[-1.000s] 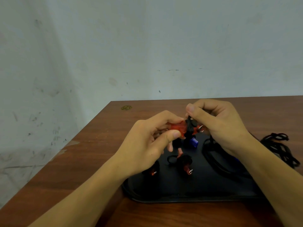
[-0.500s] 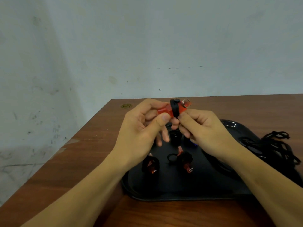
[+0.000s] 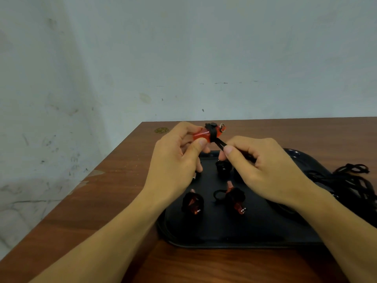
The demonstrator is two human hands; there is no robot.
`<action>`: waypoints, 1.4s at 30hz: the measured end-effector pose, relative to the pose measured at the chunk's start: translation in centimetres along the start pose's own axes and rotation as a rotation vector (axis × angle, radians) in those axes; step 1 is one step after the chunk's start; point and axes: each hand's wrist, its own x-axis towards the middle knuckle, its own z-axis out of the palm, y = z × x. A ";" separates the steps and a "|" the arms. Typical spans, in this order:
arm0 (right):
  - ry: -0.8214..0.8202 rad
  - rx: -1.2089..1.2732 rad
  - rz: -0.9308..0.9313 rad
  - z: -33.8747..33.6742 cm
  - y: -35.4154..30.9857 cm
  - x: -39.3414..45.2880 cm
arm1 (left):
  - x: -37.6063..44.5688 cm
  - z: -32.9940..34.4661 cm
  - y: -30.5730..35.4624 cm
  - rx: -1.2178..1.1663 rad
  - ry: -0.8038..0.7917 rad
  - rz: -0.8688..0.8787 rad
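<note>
My left hand (image 3: 177,158) pinches a small red translucent piece (image 3: 202,136) with a metal ring at its far tip, held up above the black tray (image 3: 234,235). A black cord (image 3: 219,142) is wrapped around the red piece, and my right hand (image 3: 263,166) pinches its free end, stretched taut down to the right. On the tray lie two more red pieces wrapped in black cord (image 3: 192,202) (image 3: 236,198), and another dark bundle (image 3: 223,167) sits partly hidden under my hands.
The tray rests on a brown wooden table (image 3: 114,193) against a pale wall. A tangle of loose black cords (image 3: 350,180) lies at the tray's right. A small brass disc (image 3: 161,130) is set in the table near its far left corner.
Both hands rose from just above the tray to higher over its far edge. The right hand drew away to the right, stretching the cord's end out from the red piece.
</note>
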 end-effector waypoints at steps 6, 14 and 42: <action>0.148 -0.162 -0.209 -1.3 -0.4 0.2 | -0.2 0.0 -0.3 0.280 -0.039 0.102; 0.212 0.077 -0.143 -1.8 0.2 0.3 | -0.9 0.0 0.6 0.329 -0.329 0.280; -0.010 0.617 0.328 1.1 1.3 0.5 | -0.1 0.2 0.6 -0.481 -0.166 -0.006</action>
